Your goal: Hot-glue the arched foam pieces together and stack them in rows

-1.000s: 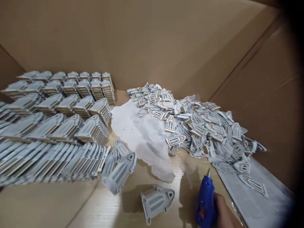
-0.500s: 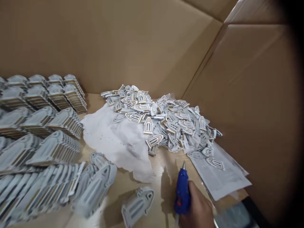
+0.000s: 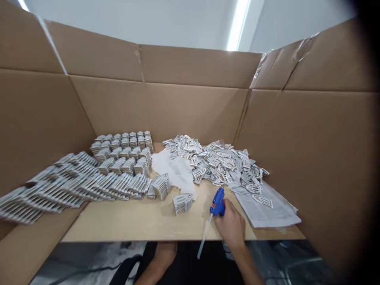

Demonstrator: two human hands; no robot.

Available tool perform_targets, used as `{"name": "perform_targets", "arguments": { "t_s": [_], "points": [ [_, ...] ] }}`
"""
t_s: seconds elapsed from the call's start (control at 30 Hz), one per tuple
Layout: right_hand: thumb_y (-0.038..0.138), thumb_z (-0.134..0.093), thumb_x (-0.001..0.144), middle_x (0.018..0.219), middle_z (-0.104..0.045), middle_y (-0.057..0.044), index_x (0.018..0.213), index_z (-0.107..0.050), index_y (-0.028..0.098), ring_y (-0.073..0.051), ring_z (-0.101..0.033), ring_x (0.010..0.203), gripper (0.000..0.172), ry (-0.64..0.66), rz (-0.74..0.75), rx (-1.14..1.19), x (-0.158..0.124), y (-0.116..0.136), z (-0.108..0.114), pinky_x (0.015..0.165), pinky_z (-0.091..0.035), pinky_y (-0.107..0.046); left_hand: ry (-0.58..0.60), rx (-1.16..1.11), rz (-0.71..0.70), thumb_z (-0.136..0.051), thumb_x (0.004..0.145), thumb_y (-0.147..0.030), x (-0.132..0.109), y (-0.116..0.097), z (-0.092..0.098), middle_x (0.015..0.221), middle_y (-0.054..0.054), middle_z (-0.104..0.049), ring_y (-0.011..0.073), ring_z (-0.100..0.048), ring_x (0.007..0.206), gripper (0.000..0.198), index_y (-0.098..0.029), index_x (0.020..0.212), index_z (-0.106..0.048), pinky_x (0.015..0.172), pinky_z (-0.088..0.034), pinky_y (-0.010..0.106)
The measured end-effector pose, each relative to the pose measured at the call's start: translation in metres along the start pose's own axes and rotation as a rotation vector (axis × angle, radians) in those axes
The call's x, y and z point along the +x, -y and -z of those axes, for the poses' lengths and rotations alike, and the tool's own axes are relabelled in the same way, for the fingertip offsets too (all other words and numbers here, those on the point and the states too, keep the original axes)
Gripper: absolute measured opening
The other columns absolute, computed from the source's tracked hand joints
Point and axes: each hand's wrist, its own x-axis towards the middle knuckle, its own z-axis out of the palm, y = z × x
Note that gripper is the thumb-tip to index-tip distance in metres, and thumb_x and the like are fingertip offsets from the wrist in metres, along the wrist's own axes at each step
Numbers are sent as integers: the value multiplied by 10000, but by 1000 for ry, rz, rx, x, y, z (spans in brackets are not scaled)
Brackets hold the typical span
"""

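My right hand [image 3: 230,223] is wrapped round the handle of a blue glue gun [image 3: 218,201], held over the front of the table with its nozzle toward the heap. A long pale glue stick [image 3: 204,237] sticks out of the gun's back, past the table edge. My left hand [image 3: 166,252] is low by my lap, partly under the table edge, its fingers hidden. Left of the glue gun stands a small stack of grey arched window-shaped pieces [image 3: 182,203], with a taller stack [image 3: 162,186] behind it. Beyond the gun lies a loose heap of white-and-gold window-shaped pieces [image 3: 219,160].
Many rows of stacked pieces [image 3: 124,152] fill the left side. White paper [image 3: 175,166] lies mid-table, and flat paper sheets [image 3: 267,209] lie at right under a few pieces. Tall cardboard walls [image 3: 192,107] enclose the back and sides. A dark cable [image 3: 89,271] runs below the table [image 3: 118,225].
The view has pulled back and tilted up, bringing the table edge, my left hand and the wall tops into sight. The glue gun stays in my right hand, now tilted more to the right.
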Motion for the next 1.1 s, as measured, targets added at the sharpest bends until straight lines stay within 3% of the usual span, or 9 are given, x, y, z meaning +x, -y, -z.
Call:
{"name": "perform_targets", "arguments": {
  "t_s": [0.1, 0.17, 0.3, 0.43, 0.63, 0.9, 1.1],
  "points": [
    [258, -645, 956, 938, -756, -98, 1047, -608, 186, -256, -710, 829, 122, 14, -53, -13, 0, 5, 5, 642, -302, -313, 51, 38, 3, -491, 991, -88, -14, 0, -7, 1532, 162, -581, 287, -528, 1440, 508, -155, 1485, -591, 1260, -356, 425],
    [265, -650, 954, 965, -759, -105, 1057, -612, 185, -253, -713, 836, 136, 5, -54, -21, -1, 8, 8, 638, -297, -313, 64, 46, -5, -472, 942, -56, -20, -4, -8, 1551, 180, -563, 301, -538, 1432, 598, -100, 1534, -535, 1239, -379, 394],
    [258, -654, 950, 959, -765, -105, 1061, -622, 181, -248, -726, 832, 139, 4, -37, -49, -2, 12, 14, 644, -319, -310, 61, 47, -13, -444, 929, -91, -35, -9, -1, 1384, 207, -679, 317, -656, 1275, 511, -62, 1398, -646, 1123, -490, 404],
    [271, -633, 969, 959, -768, -103, 1069, -628, 178, -239, -733, 798, 137, 13, -18, -77, -4, 15, 19, 642, -347, -302, 33, 68, -45, -440, 964, -131, -44, -9, 1, 1408, 177, -672, 285, -620, 1333, 484, -108, 1398, -651, 1159, -451, 368],
    [265, -614, 964, 982, -769, -117, 1091, -638, 170, -255, -739, 868, 161, 11, -29, -95, -6, 18, 22, 686, -386, -308, -34, 163, -27, -405, 978, -121, -41, -14, -12, 1393, 215, -661, 348, -603, 1334, 499, -74, 1423, -625, 1162, -425, 466],
    [302, -644, 962, 1019, -774, -129, 1116, -647, 165, -257, -732, 898, 207, 22, -57, -96, -2, 18, 21, 712, -393, -307, -93, 233, -50, -406, 996, -111, -29, -4, -13, 1206, 228, -726, 339, -707, 1131, 430, -42, 1313, -688, 1003, -525, 444],
    [352, -656, 964, 1013, -778, -126, 1117, -659, 178, -273, -735, 897, 232, 22, -59, -82, 2, 15, 17, 721, -400, -316, -114, 251, -95, -395, 1003, -109, -20, -1, -17, 1254, 248, -716, 357, -704, 1138, 437, -33, 1324, -682, 1003, -522, 473]
  ]
}}
